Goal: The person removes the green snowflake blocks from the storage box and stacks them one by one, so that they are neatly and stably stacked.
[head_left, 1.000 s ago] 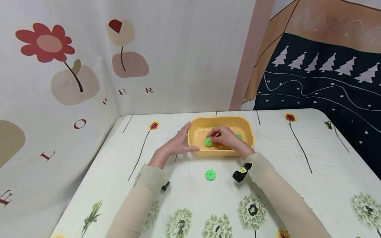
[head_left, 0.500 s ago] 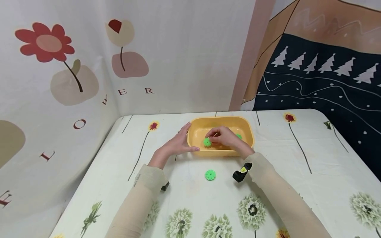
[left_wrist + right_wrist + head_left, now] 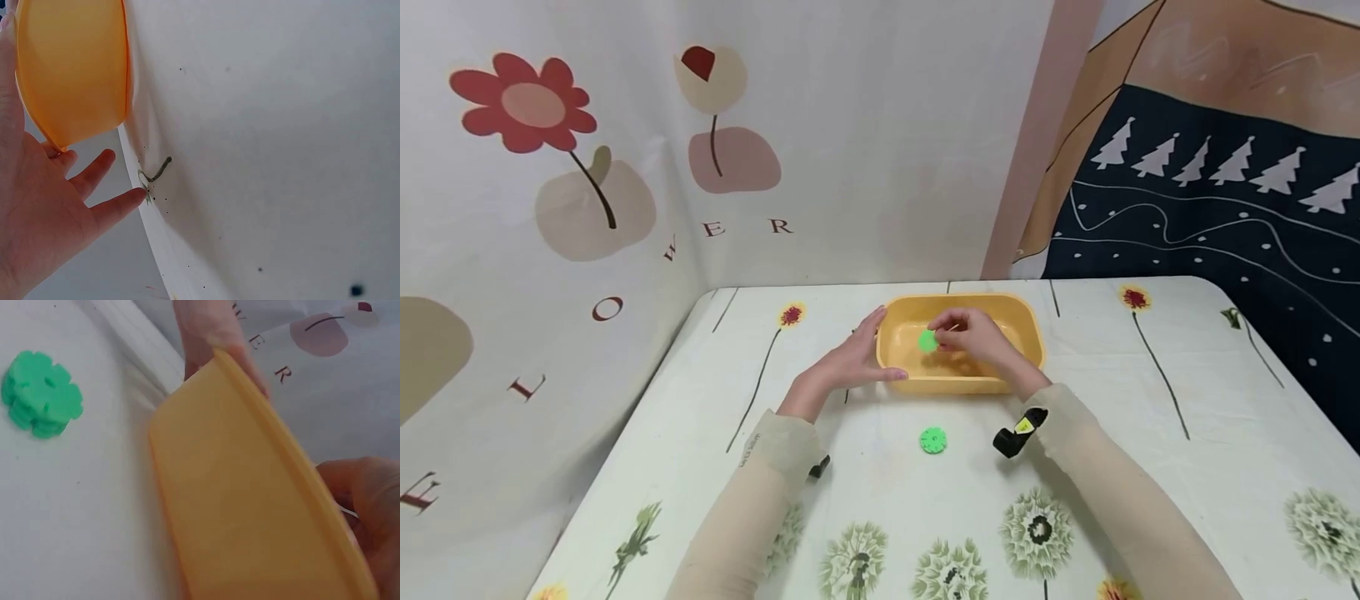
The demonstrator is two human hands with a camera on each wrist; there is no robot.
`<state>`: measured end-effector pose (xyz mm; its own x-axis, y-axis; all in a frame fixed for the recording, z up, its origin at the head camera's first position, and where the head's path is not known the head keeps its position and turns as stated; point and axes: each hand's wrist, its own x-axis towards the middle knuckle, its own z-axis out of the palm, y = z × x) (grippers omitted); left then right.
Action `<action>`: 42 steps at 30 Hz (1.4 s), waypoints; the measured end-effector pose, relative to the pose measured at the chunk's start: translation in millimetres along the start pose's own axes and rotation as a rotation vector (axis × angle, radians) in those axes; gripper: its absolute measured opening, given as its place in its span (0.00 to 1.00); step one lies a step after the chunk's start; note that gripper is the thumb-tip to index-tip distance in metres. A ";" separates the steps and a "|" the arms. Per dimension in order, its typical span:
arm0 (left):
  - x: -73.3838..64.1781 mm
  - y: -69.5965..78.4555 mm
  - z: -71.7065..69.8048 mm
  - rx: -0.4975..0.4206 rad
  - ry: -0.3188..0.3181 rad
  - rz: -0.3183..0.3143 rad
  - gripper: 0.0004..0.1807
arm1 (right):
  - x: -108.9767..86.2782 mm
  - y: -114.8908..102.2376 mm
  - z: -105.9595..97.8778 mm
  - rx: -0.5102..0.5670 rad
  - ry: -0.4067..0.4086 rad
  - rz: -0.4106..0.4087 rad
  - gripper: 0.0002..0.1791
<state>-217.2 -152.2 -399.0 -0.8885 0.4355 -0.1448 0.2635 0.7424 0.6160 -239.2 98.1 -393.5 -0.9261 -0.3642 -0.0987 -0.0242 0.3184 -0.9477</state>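
Observation:
A yellow plastic tub [image 3: 961, 385] stands toward the table's far side. At its left end my left hand [image 3: 854, 358] holds it, thumb over the front rim, fingers spread along the end. The left wrist view shows several of those fingers [image 3: 94, 172] beyond the tub's corner. Over the tub's inside, my right hand [image 3: 976, 337] pinches a round green disc [image 3: 928, 341] between thumb and fingertips. The right wrist view has the tub's wall hiding most of that hand and the disc. Another green disc [image 3: 933, 440], notched round its edge, lies on the table in front; it looks layered [image 3: 42, 394] up close.
A white cloth [image 3: 865, 467] printed with flowers covers the table. Behind it hangs a printed curtain [image 3: 865, 150], with a dark panel of white trees [image 3: 1210, 192] at the right. Each forearm has a black strap at the wrist, the right one [image 3: 1018, 433] plainly visible.
My right hand has moved slightly up and away with its green disc. Another green piece earlier seen at the tub's right is out of sight now. The left hand stays at the tub.

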 end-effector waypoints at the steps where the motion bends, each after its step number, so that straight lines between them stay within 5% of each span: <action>1: 0.2 0.1 0.6 0.000 -0.001 -0.002 0.67 | -2.3 -1.8 -1.1 0.015 0.005 0.001 0.13; 11: -2.1 4.1 -0.1 -0.002 -0.004 -0.022 0.67 | -41.7 -20.8 -6.0 0.083 -0.094 -0.025 0.14; 22: 0.1 1.6 2.4 -0.003 -0.005 -0.012 0.68 | -84.2 -9.4 4.3 0.145 -0.254 -0.012 0.14; 28: 1.9 1.5 -0.5 -0.002 -0.001 0.001 0.67 | -92.1 4.5 13.8 0.129 -0.294 -0.016 0.15; 42: 1.9 1.6 -1.1 -0.021 -0.008 -0.025 0.67 | -90.5 26.8 27.5 0.080 -0.231 0.075 0.12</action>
<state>-218.9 -150.8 -397.5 -0.8919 0.4206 -0.1663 0.2331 0.7424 0.6281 -145.6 115.5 -418.3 -0.8134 -0.5351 -0.2281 0.0802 0.2851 -0.9551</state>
